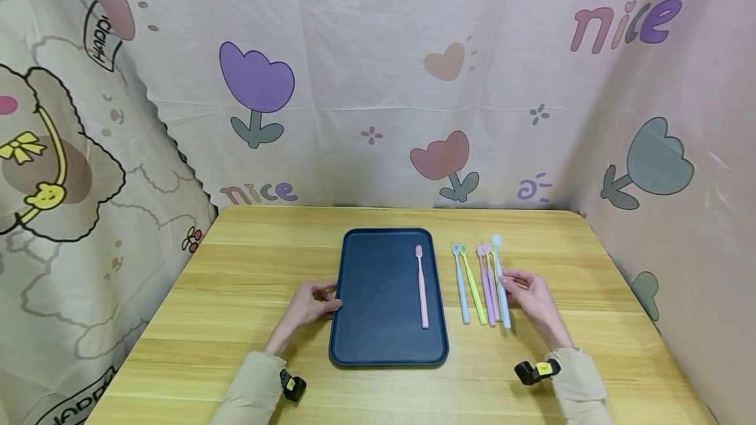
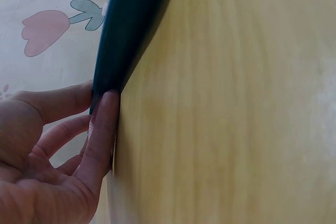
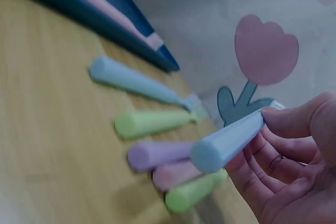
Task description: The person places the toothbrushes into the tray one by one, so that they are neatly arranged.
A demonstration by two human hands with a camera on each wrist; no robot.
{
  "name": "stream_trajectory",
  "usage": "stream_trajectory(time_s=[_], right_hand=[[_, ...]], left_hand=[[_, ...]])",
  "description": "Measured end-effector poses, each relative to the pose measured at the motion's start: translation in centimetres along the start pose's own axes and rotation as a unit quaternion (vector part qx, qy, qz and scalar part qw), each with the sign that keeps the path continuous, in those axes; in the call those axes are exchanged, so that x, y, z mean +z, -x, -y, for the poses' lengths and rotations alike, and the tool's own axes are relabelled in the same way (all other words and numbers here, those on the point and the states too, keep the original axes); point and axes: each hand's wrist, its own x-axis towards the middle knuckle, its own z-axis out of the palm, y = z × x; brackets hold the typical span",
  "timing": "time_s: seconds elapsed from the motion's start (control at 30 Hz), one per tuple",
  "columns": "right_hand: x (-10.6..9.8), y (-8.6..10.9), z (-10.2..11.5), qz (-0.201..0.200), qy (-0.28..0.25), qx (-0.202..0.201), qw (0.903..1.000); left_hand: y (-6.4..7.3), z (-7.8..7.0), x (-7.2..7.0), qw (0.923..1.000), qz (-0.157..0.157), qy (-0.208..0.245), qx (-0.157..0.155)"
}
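In the head view, my left hand (image 1: 313, 302) is at the left edge of a dark blue tray (image 1: 378, 294), pinching its rim (image 2: 107, 85) between thumb and fingers. One pink toothbrush (image 1: 422, 287) lies lengthwise on the tray's right side. My right hand (image 1: 528, 290) pinches a light blue toothbrush (image 3: 226, 142) between thumb and fingers, raised over the table. Beneath and beside it are a purple toothbrush (image 3: 157, 155), a pink one (image 3: 176, 175) and a green one (image 3: 194, 191), lying close together. Nearer the tray lie another blue toothbrush (image 1: 462, 287) and a green one (image 1: 474, 288).
The wooden table (image 1: 260, 248) carries the tray and brushes. A patterned curtain (image 1: 354, 84) hangs behind it and along both sides. Each wrist wears a small black camera, such as the right one (image 1: 534, 372).
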Motion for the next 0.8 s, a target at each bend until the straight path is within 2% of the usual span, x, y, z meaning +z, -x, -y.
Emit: stream_trajectory(time_s=[0.33, 0.8], right_hand=[[2.7, 0.6, 2.4, 0.034, -0.016, -0.005, 0.9993], [7.6, -0.3, 3.2, 0.072, -0.031, -0.012, 0.9968]], left_hand=[[0.2, -0.1, 0.0, 1.0000, 0.000, 0.000, 0.004], [-0.2, 0.1, 0.1, 0.9999, -0.006, 0.001, -0.009]])
